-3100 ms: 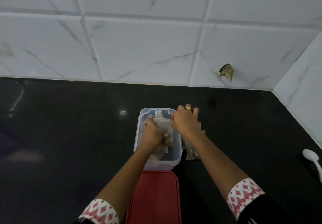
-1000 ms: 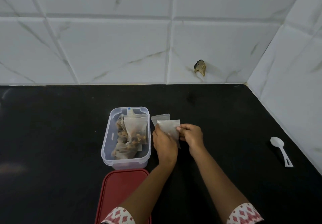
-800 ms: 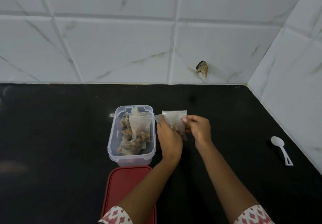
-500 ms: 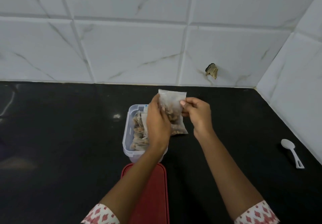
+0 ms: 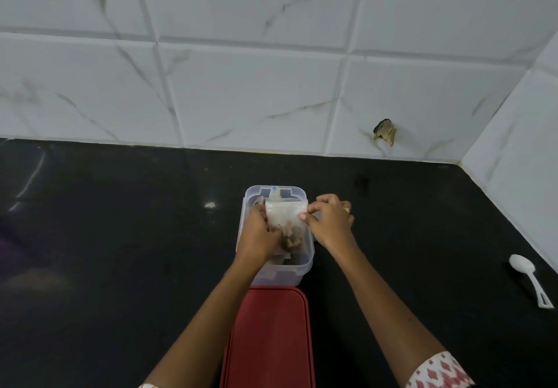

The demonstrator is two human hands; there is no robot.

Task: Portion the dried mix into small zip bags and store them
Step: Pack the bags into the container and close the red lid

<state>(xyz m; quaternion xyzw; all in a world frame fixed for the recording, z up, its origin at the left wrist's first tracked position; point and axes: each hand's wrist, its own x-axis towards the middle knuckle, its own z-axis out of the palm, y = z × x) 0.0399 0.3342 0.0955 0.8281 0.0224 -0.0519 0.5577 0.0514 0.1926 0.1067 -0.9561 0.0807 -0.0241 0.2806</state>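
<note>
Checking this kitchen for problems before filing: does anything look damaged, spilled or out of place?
Yes: a ragged brownish hole breaks the white wall tile just above the black countertop, right of the clear container. No spilled mix shows on the countertop.

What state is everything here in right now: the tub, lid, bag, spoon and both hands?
Clear tub: open, lid off.
Red lid: off, flat on counter before tub.
Zip bag: holds mix, upright in tub's mouth.
Left hand: grips bag's left side.
Right hand: pinches bag's top right corner.
White spoon: lying on counter, far right.
</note>
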